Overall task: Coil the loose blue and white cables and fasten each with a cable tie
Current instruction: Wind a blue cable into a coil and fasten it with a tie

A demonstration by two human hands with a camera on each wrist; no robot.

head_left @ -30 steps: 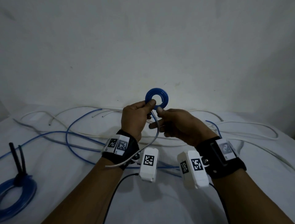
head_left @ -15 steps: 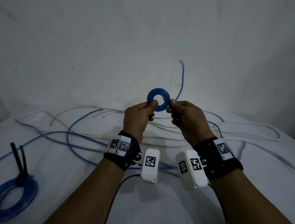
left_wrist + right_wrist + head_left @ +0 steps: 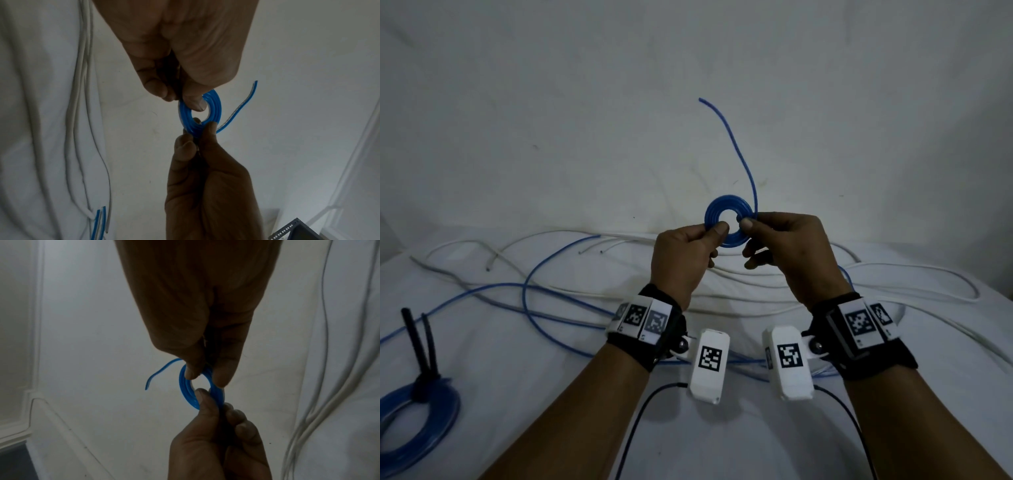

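Two hands hold a small blue coil (image 3: 728, 224) up in front of a pale wall (image 3: 585, 102): the left hand (image 3: 681, 260) pinches its left edge, the right hand (image 3: 789, 253) its right edge, with the loose end (image 3: 736, 147) curving upward. Below the coil, a white sheet (image 3: 534, 394) carries loose blue cable (image 3: 527, 298) and white cables (image 3: 914, 274). Far left of the coil lies a tied blue coil (image 3: 417, 428) with a black tie (image 3: 421, 349).

Small coil (image 3: 728, 219) held up between both hands, above loose cables (image 3: 756, 291) on the bed (image 3: 551, 394).
Left hand (image 3: 683, 263) at the coil's 8 o'clock, right hand (image 3: 791, 253) at 4; free end (image 3: 732, 144) rises toward 12; tied coil (image 3: 417, 421) lies far at 8 o'clock.
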